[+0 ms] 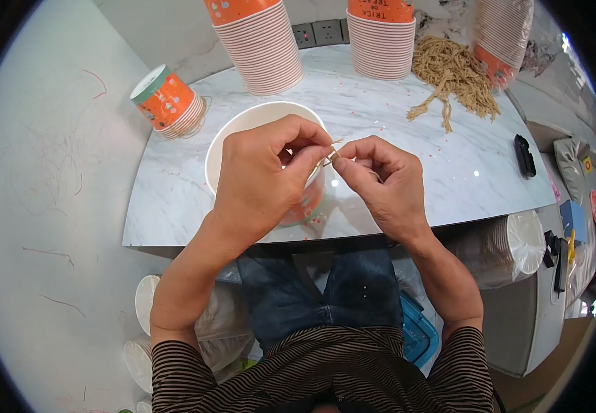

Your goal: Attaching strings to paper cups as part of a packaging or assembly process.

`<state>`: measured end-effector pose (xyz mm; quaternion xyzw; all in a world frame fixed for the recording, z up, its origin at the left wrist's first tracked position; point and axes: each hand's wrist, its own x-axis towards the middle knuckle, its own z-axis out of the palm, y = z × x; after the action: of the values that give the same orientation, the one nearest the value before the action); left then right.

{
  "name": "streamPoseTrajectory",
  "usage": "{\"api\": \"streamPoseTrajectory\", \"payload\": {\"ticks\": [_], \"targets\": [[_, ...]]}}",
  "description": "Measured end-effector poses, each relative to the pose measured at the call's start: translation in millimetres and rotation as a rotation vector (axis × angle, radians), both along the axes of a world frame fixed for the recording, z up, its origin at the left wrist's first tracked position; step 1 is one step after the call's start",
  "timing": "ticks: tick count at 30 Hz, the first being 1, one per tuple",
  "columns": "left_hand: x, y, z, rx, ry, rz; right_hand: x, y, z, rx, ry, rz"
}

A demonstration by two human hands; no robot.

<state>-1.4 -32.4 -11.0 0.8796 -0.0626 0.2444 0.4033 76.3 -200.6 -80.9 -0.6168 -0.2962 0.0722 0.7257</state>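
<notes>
A large paper bucket (pixel 217 148), white inside with an orange and green printed outside, stands on the marbled table in front of me. My left hand (pixel 260 172) reaches over its mouth, thumb and fingertips pinched together on a piece of tan twine (pixel 331 157) by the bucket's right rim. From the right, my right hand (pixel 391 182) pinches the same twine, its fingertips almost touching the left ones. Fingers cover much of the twine, so whether it passes through the bucket wall cannot be made out.
Stacked orange buckets (pixel 260 51) and a second stack (pixel 380 48) stand at the back. A tan twine pile (pixel 456 76) lies beside a plastic-wrapped stack (pixel 507 34). At the left, a smaller stack (pixel 170 100) leans tilted. A black object (pixel 525 157) sits near the right edge.
</notes>
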Motion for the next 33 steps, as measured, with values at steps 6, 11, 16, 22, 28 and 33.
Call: {"api": "streamPoseTrajectory", "payload": {"ticks": [6,11,16,22,28,33], "targets": [[2.8,4.6,-4.7,0.409,-0.2,0.0,-0.9,-0.8,2.1,-0.052,-0.223,-0.063],[0.6,11.3,9.6,0.203,0.106,-0.085,5.2,-2.4,5.9,-0.048,-0.2,-0.036],[8.0,28.0,9.3,-0.166,0.369,-0.29,4.8,0.6,11.3,-0.016,-0.073,0.061],[10.4,31.3,11.8,-0.306,0.497,-0.296,5.6,-0.7,2.3,-0.023,-0.155,0.012],[11.6,31.2,8.8,-0.311,0.474,-0.288,1.8,-6.6,8.6,-0.128,-0.329,-0.059],[11.6,30.1,12.4,-0.228,0.506,-0.241,0.9,-5.2,10.4,-0.157,-0.679,-0.26]]}}
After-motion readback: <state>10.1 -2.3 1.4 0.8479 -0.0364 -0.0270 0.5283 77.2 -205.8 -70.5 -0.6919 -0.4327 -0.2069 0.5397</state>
